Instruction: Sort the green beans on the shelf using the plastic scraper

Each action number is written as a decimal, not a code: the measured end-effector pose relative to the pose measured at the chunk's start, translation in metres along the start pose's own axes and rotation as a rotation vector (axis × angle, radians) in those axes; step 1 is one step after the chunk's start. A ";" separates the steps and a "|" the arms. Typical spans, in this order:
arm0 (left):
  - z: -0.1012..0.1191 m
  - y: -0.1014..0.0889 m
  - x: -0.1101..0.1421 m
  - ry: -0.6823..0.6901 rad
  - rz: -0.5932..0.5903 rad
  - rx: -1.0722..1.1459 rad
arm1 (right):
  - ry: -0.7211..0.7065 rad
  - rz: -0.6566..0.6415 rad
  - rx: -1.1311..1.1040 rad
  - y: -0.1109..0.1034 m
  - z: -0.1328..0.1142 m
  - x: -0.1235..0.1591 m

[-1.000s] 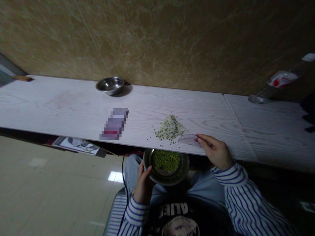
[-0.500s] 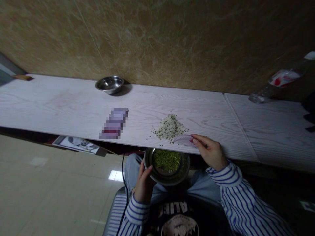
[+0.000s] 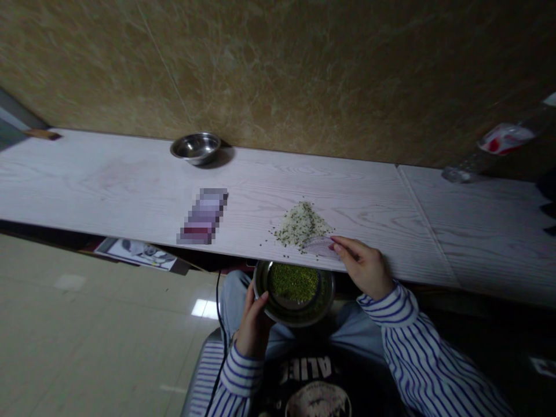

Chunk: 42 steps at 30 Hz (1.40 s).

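Note:
My left hand grips the left rim of a steel bowl, thumb over the edge. Green mung beans lie inside it; the bowl is below the table's front edge, above my lap. Between the thumb and fingers of my right hand is a thin, see-through purplish piece with a curved edge, its exact kind unclear. That piece reaches the near right side of a heap of white grains mixed with green beans. A few loose beans lie around the heap.
Against the wall stands a second steel bowl. A blurred-out phone-like rectangle lies left of the heap. A tilted plastic bottle is at the right. Below the white table, an open drawer or shelf sticks out, and a black cable hangs.
My right hand has shifted slightly left with the see-through piece, closer into the heap's near edge. My left hand and the bowl stay almost still.

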<state>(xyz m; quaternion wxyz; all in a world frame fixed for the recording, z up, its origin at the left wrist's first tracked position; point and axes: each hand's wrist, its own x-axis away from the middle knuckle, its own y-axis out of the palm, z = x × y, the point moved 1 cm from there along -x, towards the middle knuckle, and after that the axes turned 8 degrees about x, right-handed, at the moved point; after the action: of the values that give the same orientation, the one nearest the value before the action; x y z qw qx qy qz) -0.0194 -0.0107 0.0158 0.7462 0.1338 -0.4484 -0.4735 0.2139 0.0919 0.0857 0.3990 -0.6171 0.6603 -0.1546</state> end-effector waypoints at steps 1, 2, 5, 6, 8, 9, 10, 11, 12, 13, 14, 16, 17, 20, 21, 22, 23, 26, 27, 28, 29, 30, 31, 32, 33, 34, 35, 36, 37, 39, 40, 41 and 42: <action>0.000 0.000 0.000 -0.003 -0.005 -0.002 | 0.004 -0.003 0.000 0.000 -0.001 0.000; 0.000 -0.001 -0.001 -0.003 -0.011 -0.002 | 0.007 -0.006 -0.002 0.000 -0.002 0.000; 0.000 0.000 -0.001 0.004 -0.017 0.002 | 0.003 -0.014 -0.002 0.002 -0.005 -0.001; 0.001 0.000 -0.001 0.007 -0.017 0.003 | 0.000 -0.016 0.001 0.003 -0.006 -0.001; 0.001 0.001 0.000 0.011 -0.020 0.000 | -0.002 -0.019 0.010 0.006 -0.009 -0.002; 0.001 0.001 0.000 0.011 -0.022 -0.002 | -0.001 -0.021 0.012 0.007 -0.010 -0.003; 0.002 0.001 0.000 0.013 -0.022 -0.003 | 0.001 -0.024 0.011 0.009 -0.011 -0.003; 0.002 0.002 0.000 0.014 -0.019 -0.003 | 0.002 -0.025 0.009 0.010 -0.012 -0.003; 0.002 0.002 0.001 0.014 -0.014 -0.002 | 0.003 -0.027 0.008 0.011 -0.014 -0.003; 0.002 0.002 0.001 0.011 -0.009 -0.001 | 0.003 -0.029 0.008 0.012 -0.016 -0.003; 0.003 0.002 0.001 0.006 -0.006 0.000 | 0.003 -0.030 0.008 0.013 -0.018 -0.003; 0.003 0.002 0.001 -0.001 -0.007 0.002 | 0.005 -0.035 0.012 0.014 -0.022 -0.004; 0.002 0.002 0.001 -0.002 -0.010 0.005 | 0.005 -0.042 0.013 0.015 -0.024 -0.004; 0.003 0.003 0.001 0.007 -0.023 0.013 | -0.013 -0.069 0.006 0.018 -0.029 -0.005; 0.003 0.003 0.001 0.012 -0.028 0.013 | -0.022 -0.080 -0.001 0.019 -0.030 -0.005; 0.003 0.003 0.000 0.017 -0.034 0.013 | -0.031 -0.089 -0.009 0.020 -0.031 -0.005; 0.004 0.003 0.000 0.021 -0.039 0.013 | -0.038 -0.098 -0.019 0.021 -0.032 -0.005; 0.005 0.004 0.001 0.019 -0.040 0.009 | -0.049 -0.136 -0.049 0.023 -0.035 -0.005; 0.005 0.004 0.001 0.015 -0.036 0.004 | -0.053 -0.150 -0.056 0.023 -0.036 -0.004; 0.005 0.004 0.001 0.011 -0.033 0.000 | -0.058 -0.162 -0.062 0.023 -0.037 -0.003; 0.005 0.004 0.002 0.009 -0.032 -0.002 | -0.064 -0.171 -0.068 0.023 -0.037 -0.002; 0.006 0.004 0.002 0.012 -0.034 0.002 | -0.067 -0.175 -0.076 0.022 -0.037 -0.001; 0.006 0.004 0.002 0.017 -0.036 0.009 | -0.063 -0.170 -0.086 0.021 -0.037 0.000; 0.007 0.004 0.002 0.022 -0.037 0.016 | -0.053 -0.156 -0.097 0.020 -0.035 0.001; 0.007 0.004 0.002 0.026 -0.036 0.019 | -0.033 -0.134 -0.105 0.019 -0.034 0.002; 0.008 0.003 0.001 0.029 -0.036 0.016 | -0.008 -0.104 -0.107 0.019 -0.032 0.002; 0.008 0.003 0.001 0.030 -0.036 0.011 | 0.020 -0.074 -0.104 0.019 -0.030 0.002; 0.009 0.003 0.001 0.030 -0.033 0.005 | 0.044 -0.046 -0.097 0.019 -0.029 0.002; 0.010 0.002 0.000 0.030 -0.029 -0.001 | 0.061 -0.024 -0.089 0.019 -0.029 0.002; 0.010 0.001 0.000 0.037 -0.017 -0.004 | 0.066 -0.002 -0.085 0.021 -0.031 0.002; 0.011 0.001 -0.001 0.042 -0.011 -0.002 | 0.057 0.003 -0.085 0.023 -0.033 0.003; 0.011 0.000 -0.001 0.046 -0.006 0.001 | 0.044 0.008 -0.084 0.024 -0.036 0.003; 0.011 0.000 -0.001 0.049 -0.005 0.008 | 0.029 0.013 -0.080 0.026 -0.040 0.004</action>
<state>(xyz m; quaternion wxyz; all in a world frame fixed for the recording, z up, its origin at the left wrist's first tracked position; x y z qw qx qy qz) -0.0287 -0.0073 0.0214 0.7553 0.1491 -0.4316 -0.4701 0.1676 0.0821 0.0914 0.3652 -0.6258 0.6759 -0.1344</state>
